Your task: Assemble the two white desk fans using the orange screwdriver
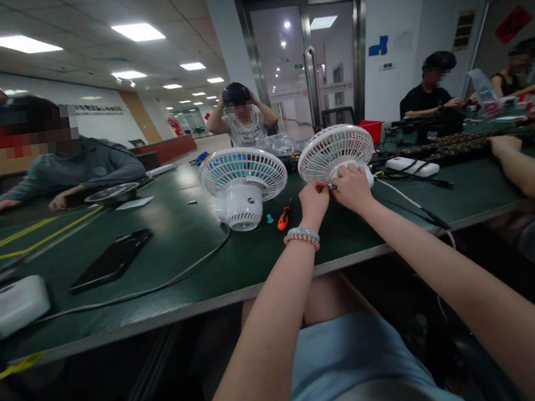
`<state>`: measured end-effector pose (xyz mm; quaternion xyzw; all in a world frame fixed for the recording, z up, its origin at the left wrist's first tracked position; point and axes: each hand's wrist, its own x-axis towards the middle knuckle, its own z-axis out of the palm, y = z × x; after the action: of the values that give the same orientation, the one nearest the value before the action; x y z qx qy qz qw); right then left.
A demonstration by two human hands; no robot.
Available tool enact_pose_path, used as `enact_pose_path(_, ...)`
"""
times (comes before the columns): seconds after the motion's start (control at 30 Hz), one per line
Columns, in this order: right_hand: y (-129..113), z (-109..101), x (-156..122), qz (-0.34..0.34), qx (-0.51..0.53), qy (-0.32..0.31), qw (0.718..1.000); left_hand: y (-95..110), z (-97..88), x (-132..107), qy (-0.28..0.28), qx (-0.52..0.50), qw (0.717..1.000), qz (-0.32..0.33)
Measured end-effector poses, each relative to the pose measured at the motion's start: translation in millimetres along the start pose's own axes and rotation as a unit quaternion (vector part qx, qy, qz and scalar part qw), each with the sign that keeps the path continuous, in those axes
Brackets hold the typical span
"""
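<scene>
Just above the near part of the tabletop [179,242], the left hand [315,202] and right hand [353,188] meet, the fingers of both drawn nearly closed on a small dark piece [332,186], too tiny to identify. Left of them lie an orange screwdriver [284,219] and a teal piece [270,218]. Directly behind the hands sits a white fan [332,149], with a second fan [244,205] to its left. Across the tabletop, another person [244,128] raises both arms to dark headgear [236,92]; glass doors [281,60] stand farther back.

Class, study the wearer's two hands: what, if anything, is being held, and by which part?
A small dark piece is held between the left hand and the right hand; it is too small to tell which part of it is gripped.
</scene>
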<state>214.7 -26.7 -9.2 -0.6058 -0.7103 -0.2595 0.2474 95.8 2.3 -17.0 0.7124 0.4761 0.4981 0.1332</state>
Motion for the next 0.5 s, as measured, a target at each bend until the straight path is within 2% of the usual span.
enact_pose_path(0.3,1.5,1.7,1.3,-0.002,0.002,0.003,1.0,0.8,-3.2,-2.9,-0.009,0.031,0.999,0.021)
enact_pose_path(0.5,1.1,1.1,1.5,0.0,0.003,-0.002,1.0,2.2,-4.6,-2.5,-0.019,0.033,0.999,0.011)
